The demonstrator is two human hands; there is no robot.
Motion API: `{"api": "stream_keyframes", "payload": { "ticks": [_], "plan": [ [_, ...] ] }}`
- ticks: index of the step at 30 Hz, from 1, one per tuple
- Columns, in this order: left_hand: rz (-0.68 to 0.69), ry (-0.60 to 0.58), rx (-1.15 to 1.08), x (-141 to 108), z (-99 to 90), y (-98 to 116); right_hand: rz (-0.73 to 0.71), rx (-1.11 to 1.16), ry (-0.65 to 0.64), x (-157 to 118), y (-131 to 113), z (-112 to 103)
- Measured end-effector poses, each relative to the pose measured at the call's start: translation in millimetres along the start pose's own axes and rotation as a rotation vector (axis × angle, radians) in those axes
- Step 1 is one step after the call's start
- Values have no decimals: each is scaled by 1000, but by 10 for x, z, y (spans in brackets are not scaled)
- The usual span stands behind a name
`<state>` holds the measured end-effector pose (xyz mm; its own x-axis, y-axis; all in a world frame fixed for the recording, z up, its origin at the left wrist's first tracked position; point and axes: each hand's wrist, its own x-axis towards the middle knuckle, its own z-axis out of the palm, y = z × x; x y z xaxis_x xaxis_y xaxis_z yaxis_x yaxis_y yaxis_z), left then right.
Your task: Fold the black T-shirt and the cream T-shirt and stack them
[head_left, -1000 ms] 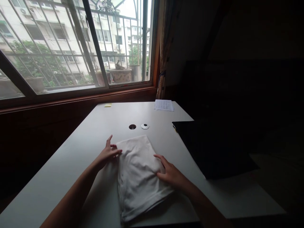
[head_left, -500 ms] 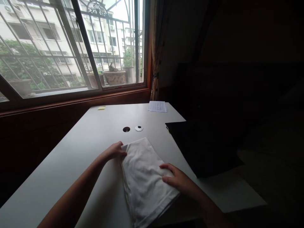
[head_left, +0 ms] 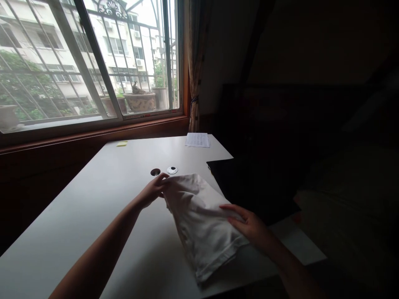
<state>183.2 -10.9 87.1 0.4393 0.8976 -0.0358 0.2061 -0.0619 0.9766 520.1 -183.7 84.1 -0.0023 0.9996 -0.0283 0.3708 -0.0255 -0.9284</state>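
Note:
A folded white cloth (head_left: 202,211), perhaps a garment, is held up over the white table (head_left: 93,199), its lower hem hanging toward the front edge. My left hand (head_left: 155,189) pinches the cloth's upper left corner between thumb and fingers. On the right side, my right hand (head_left: 246,224) grips the cloth, fingers on top and the rest of the grip hidden beneath. Several layers show along the cloth's left edge.
Near the table's middle are a round hole (head_left: 155,172) and a white cap (head_left: 172,170). Printed papers (head_left: 197,140) and a yellow note (head_left: 121,143) lie at the far edge. A black item (head_left: 249,187) covers the right side. A barred window (head_left: 93,62) stands behind.
Both hands have lifted the cloth off the table and shifted it to the right. Its front hem now hangs loose and wrinkled. The camera view has turned slightly right.

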Motion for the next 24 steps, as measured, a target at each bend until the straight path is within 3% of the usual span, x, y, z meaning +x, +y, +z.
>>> {"api": "stream_keyframes", "payload": {
  "ticks": [4,9,11,13,15,19,21,24],
  "plan": [
    [108,30,-29,343,263,327,-2,-1,93,30,-103,-461],
    [248,-28,-219,982,707,928,25,188,303,166,-313,-1139],
    [243,31,-320,1243,925,1116,50,306,364,262,-336,-1413],
    [167,65,-428,1442,1162,1175,85,407,399,366,-238,-1653],
    [44,64,-475,1548,1405,1071,132,473,420,449,-5,-1824],
    [-156,50,-406,1518,1830,557,342,456,458,463,650,-1906],
    [-186,61,-346,1452,1987,310,387,403,442,417,922,-1867],
    [-123,107,-226,1356,2156,99,326,292,452,370,1167,-1817]
  ]
}}
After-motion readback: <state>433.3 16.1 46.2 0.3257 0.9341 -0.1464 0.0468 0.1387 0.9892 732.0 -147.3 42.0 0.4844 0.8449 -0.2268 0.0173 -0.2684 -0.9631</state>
